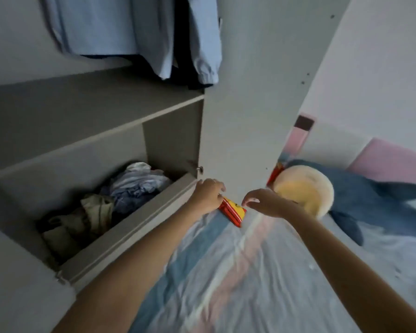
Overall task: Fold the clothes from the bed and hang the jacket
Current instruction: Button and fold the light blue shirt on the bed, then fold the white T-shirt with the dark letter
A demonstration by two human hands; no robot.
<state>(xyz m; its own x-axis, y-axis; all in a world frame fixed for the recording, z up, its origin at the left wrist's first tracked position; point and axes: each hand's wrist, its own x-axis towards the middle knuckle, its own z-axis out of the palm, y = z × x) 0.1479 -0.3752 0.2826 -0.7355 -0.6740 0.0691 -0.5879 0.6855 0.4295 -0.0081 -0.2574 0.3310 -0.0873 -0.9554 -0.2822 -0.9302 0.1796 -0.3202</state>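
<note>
A small folded red and yellow cloth (233,211) lies at the far edge of the bed (226,272), by the wardrobe door. My left hand (208,195) pinches its upper end with curled fingers. Just right of the cloth, my right hand (262,203) hovers with loosely curled fingers and holds nothing. A light blue jacket (134,32) hangs inside the wardrobe at the top, over something dark. Crumpled clothes (101,207) fill the low wardrobe compartment to the left of my hands.
The open wardrobe door (255,92) stands upright behind my hands. A round yellow plush (303,191) and a blue plush toy (360,198) lie at the head of the bed. An empty shelf (93,109) runs above the clothes compartment.
</note>
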